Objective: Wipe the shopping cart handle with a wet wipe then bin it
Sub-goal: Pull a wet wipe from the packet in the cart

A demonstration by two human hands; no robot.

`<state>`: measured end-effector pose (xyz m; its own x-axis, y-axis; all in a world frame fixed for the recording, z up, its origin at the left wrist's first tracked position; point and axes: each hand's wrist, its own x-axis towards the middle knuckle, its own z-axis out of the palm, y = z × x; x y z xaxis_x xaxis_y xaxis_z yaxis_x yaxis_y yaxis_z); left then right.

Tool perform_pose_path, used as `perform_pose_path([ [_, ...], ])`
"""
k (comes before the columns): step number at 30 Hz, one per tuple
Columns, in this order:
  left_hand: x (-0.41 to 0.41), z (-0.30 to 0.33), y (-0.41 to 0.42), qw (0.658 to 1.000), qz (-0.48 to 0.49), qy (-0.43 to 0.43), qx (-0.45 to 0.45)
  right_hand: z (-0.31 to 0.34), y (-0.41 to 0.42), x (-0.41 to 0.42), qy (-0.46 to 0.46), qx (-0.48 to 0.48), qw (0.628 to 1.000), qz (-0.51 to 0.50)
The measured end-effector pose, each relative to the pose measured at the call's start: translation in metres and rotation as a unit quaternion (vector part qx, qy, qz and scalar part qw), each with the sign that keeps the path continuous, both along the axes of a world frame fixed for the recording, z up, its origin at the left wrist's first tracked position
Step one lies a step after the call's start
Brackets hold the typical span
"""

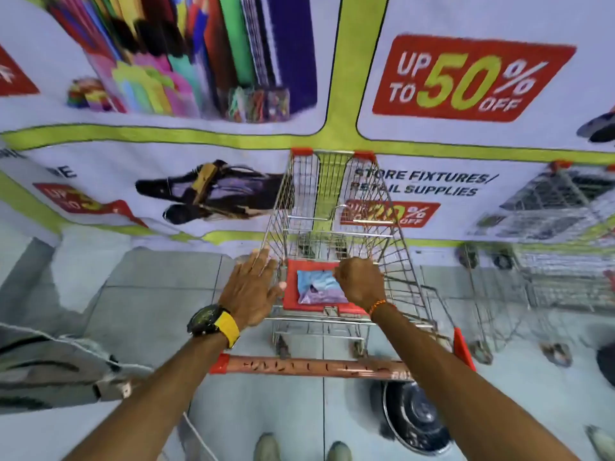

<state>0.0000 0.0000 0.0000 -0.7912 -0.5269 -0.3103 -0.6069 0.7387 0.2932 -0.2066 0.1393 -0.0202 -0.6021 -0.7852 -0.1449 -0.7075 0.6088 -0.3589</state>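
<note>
Head view shows both arms reaching past the handle (312,365) to the wipe pack (319,287), which lies on the red seat flap (290,287) just beyond the handle. The right hand (359,282) has its fingers bunched together at the pack's right edge, apparently pinching it or a wipe; the left hand (254,286) hovers at the flap's left side, fingers spread apart and holding nothing. To do this step well, the left hand should pin the pack while the right draws one wipe straight up. The handle's long axis runs left to right, nearest the person.
</note>
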Motion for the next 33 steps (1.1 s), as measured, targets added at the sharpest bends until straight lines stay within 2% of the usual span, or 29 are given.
perform_pose_path([
  [6,-0.004,-0.042,-0.019,0.999,0.016,-0.041,0.006,-0.058,-0.029,-0.011,-0.006,0.103,0.994,-0.031],
  [11,-0.005,-0.054,-0.021,1.000,0.017,-0.009,-0.021,-0.090,-0.050,-0.013,0.008,0.133,0.991,0.018],
  [15,-0.003,-0.060,-0.022,0.998,0.052,0.030,0.004,-0.110,-0.058,-0.010,0.035,0.164,0.984,0.067],
  [25,-0.002,-0.063,-0.023,0.996,0.071,0.047,0.019,-0.119,-0.060,-0.011,0.077,0.189,0.967,0.150],
  [33,-0.001,-0.063,-0.023,0.996,0.073,0.045,0.018,-0.120,-0.062,-0.019,0.013,0.193,0.971,0.141],
])
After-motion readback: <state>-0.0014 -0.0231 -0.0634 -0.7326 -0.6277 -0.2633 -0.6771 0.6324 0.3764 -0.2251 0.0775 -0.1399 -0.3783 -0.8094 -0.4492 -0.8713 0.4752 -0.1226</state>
